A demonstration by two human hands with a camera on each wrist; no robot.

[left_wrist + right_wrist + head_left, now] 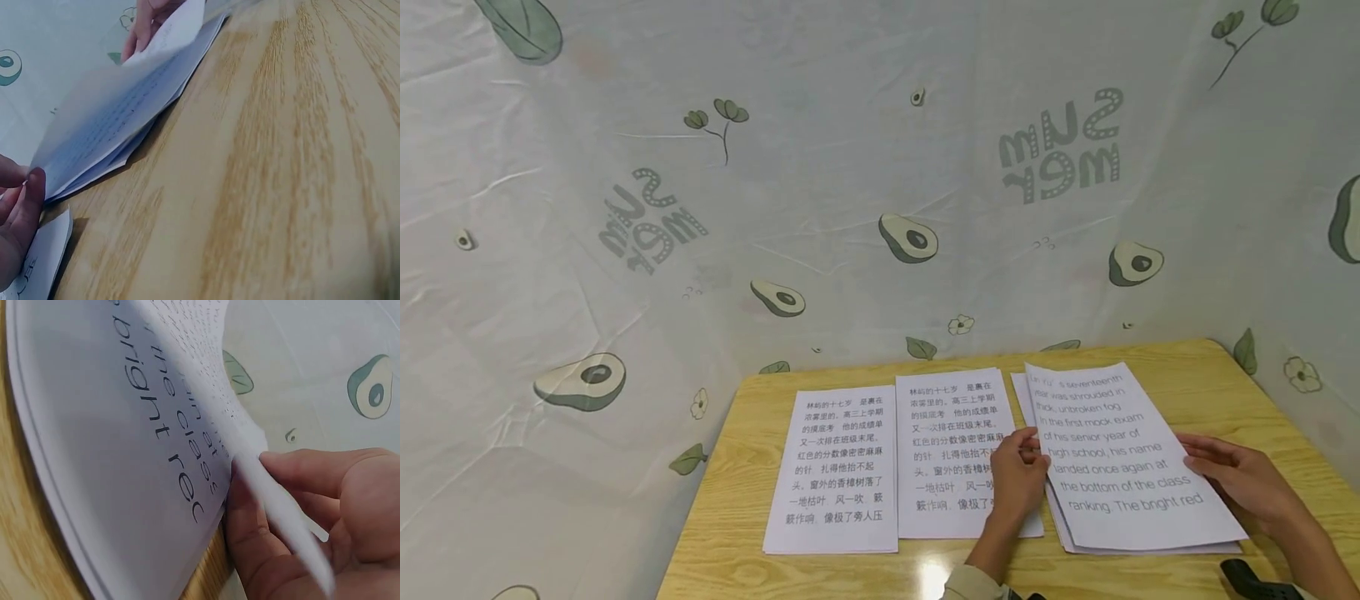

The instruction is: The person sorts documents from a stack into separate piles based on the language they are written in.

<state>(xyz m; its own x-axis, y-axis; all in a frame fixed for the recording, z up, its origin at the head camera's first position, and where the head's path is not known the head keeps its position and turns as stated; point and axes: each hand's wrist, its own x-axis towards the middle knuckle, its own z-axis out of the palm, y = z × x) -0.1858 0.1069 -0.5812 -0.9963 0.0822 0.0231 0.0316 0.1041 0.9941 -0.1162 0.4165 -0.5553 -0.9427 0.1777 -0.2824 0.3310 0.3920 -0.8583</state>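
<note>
A printed sheet of paper point(1120, 458) with English text is lifted above a pile of papers point(1071, 542) at the right of the table. My right hand point(1243, 479) pinches the sheet's right edge between thumb and fingers; in the right wrist view the sheet point(244, 450) bends up from the page below, which carries the same kind of large text. At the sheet's left edge, my left hand point(1021, 471) pinches the paper with thumb and fingertip, its forearm lying across the middle pile. The left wrist view shows a gap between the raised sheet point(81, 106) and the pages underneath.
Two piles of paper with Chinese text, the left pile point(835, 467) and the middle pile point(947, 442), lie side by side on the wooden table point(730, 483). Behind the table hangs a pale cloth point(835, 183) printed with avocados. A black strap or device point(1255, 579) sits at the right wrist.
</note>
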